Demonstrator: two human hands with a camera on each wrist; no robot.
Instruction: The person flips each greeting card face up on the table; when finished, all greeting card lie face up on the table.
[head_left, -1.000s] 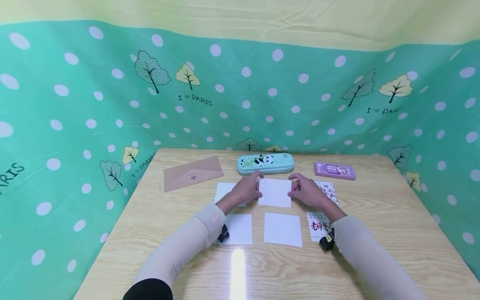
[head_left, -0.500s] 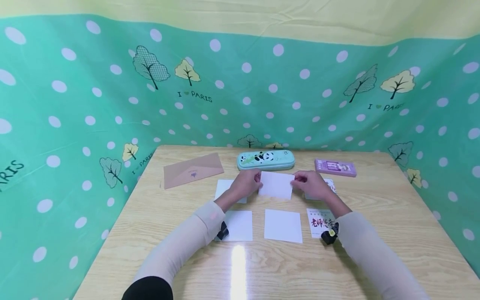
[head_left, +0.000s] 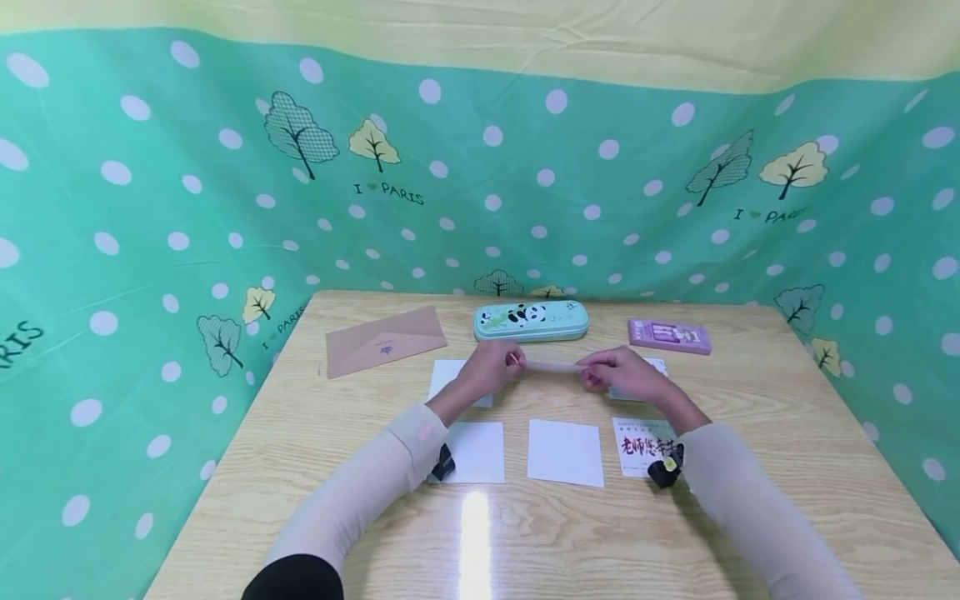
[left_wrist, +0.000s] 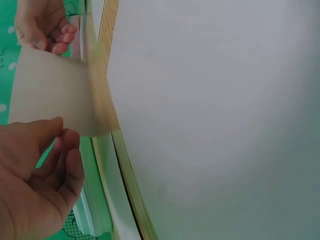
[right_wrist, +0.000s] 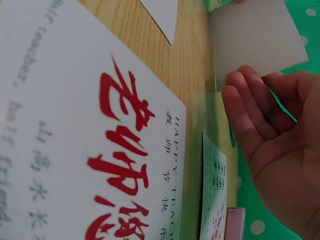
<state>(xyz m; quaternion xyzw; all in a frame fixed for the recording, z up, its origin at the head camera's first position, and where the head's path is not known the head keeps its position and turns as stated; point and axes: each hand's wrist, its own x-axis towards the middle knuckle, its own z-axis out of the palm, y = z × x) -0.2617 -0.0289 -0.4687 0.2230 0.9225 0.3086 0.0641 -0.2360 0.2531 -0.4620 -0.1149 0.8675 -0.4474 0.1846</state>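
Observation:
A plain white square card [head_left: 551, 367] spans the gap between my two hands, tilted so that the head view catches it almost edge-on. My left hand [head_left: 491, 369] pinches its left side between thumb and fingers, and my right hand [head_left: 621, 373] pinches the right side. Seen from the left wrist, the card's flat face [left_wrist: 52, 92] looks pale and unprinted. Below it on the table lies a blank white card [head_left: 566, 452]. Another white card [head_left: 480, 452] lies beneath the left wrist. Near the right wrist is a card with red Chinese characters [head_left: 641, 444].
A white card [head_left: 444, 377] is partly covered by the left hand, and a printed card [head_left: 658, 367] by the right. Along the back of the wooden table [head_left: 360, 517] are a brown envelope [head_left: 386, 342], a panda pencil case [head_left: 531, 321] and a purple box [head_left: 670, 336].
The held card has risen from lying face-up to the head view and tipped until nearly edge-on. Both hands still pinch its sides; the right hand's fingers have turned slightly. Other things stay put.

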